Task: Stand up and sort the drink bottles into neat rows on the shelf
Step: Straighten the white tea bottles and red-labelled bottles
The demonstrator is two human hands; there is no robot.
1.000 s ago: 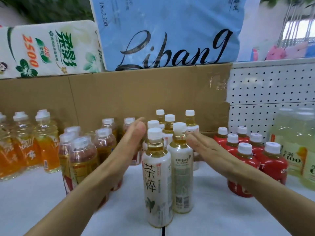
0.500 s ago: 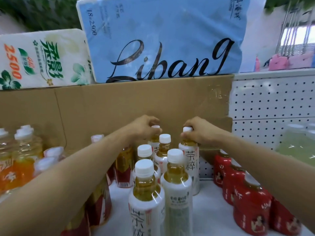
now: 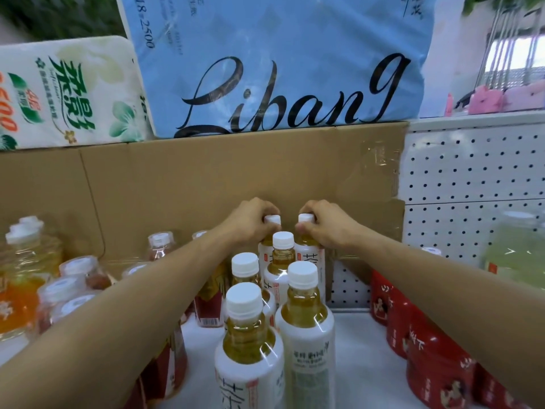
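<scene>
Both hands are at the back of the shelf (image 3: 351,343). The left hand (image 3: 250,222) has its fingers curled round the neck and cap of the rear-left tea bottle (image 3: 272,221); the right hand (image 3: 324,224) grips the rear-right tea bottle (image 3: 306,219) the same way. The two bottles stand upright, side by side, just in front of the cardboard sheet (image 3: 206,184) that lines the shelf back. Judgement: gripping at the caps lets the person reach over the bottles in front and square the rear pair against the back, closing up the double row.

The tea bottles in front (image 3: 303,314) run from the held pair toward 6 o'clock, white-capped, in two columns, though the second rank sits slightly off line.

Surroundings: red bottles (image 3: 424,343) crowd the 4 o'clock side, directly under the right forearm. Amber bottles with clear caps (image 3: 79,278) stand at 8 o'clock under the left forearm; orange drink bottles (image 3: 20,261) lie at 9 o'clock. Pale green bottles (image 3: 516,252) sit at 3 o'clock against the pegboard (image 3: 472,172). Tissue packs (image 3: 280,69) rest above the cardboard.

Risk, as judged: either forearm may knock neighbouring caps when drawn back.
</scene>
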